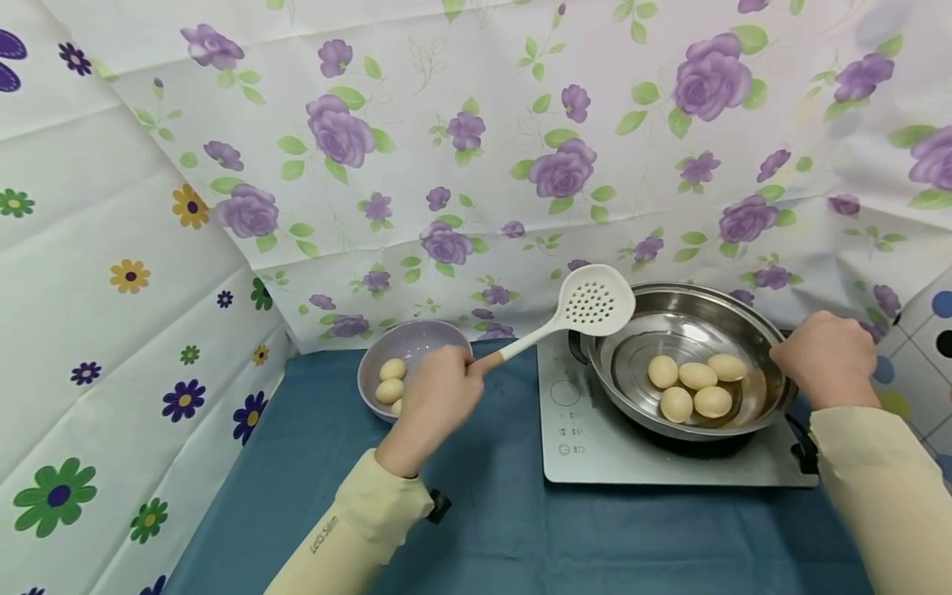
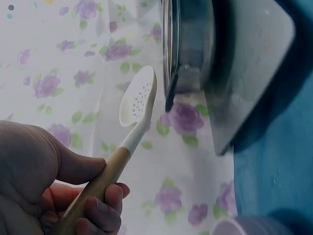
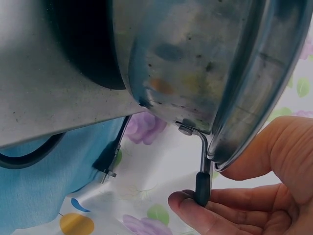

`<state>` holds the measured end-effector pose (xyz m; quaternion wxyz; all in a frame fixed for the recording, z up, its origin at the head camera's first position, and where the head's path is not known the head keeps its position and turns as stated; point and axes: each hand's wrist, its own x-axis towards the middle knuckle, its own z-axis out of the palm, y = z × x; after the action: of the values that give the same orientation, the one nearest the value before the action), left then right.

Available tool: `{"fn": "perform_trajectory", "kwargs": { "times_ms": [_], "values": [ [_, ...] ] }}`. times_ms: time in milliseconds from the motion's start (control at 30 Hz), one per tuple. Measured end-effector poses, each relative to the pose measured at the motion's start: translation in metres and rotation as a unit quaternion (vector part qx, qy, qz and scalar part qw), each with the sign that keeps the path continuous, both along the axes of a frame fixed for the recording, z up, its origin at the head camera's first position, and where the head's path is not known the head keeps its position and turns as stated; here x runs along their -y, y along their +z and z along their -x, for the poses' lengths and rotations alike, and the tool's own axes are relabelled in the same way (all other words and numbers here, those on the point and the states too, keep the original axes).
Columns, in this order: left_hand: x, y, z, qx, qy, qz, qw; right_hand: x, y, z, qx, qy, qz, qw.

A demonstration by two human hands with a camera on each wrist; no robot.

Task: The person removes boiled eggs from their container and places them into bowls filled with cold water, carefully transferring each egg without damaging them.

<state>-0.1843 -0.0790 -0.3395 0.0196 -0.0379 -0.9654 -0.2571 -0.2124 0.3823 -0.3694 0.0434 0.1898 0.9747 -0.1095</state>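
The right sleeve and left sleeve lay nearest, coming in from below on either side. Beyond them hung the curtain, and before it the table bore the hob. The pan sat over the hob, and the bowl stood well apart to its left. In the air between lay the skimmer, its holed head just beside the pan's left rim and bearing nothing.

The left hand gripped the skimmer's wooden end, thumb along one side and fingers curled round the other. The right hand grasped the pan at its right handle, thumb by the rim and fingers at the handle's dark sleeve. Five eggs lay clustered on the pan's floor; the bowl held at least three more, though the left hand hid part of it and the full count could not be told.

The step in hand seemed to be steadying the pan while the skimmer was poised beside it. To do it well, the right hand needed only a firm, level hold, since a tug or tilt would likely have set the eggs rolling. The skimmer called for a low, flat approach clear of the rim, its edge eased gently beneath a single egg.
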Motion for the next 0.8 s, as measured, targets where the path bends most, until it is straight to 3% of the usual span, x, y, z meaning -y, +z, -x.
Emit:
{"fn": "perform_trajectory", "kwargs": {
  "times_ms": [267, 800],
  "values": [
    [0.039, 0.001, -0.006, -0.004, 0.052, 0.021, 0.9984, 0.002, 0.000, -0.002, -0.002, 0.001, 0.002, 1.0000],
    [0.117, -0.012, -0.024, 0.012, 0.124, 0.069, 0.9898, 0.001, 0.001, -0.001, -0.011, 0.000, -0.001, 0.9999]
  ]
}}
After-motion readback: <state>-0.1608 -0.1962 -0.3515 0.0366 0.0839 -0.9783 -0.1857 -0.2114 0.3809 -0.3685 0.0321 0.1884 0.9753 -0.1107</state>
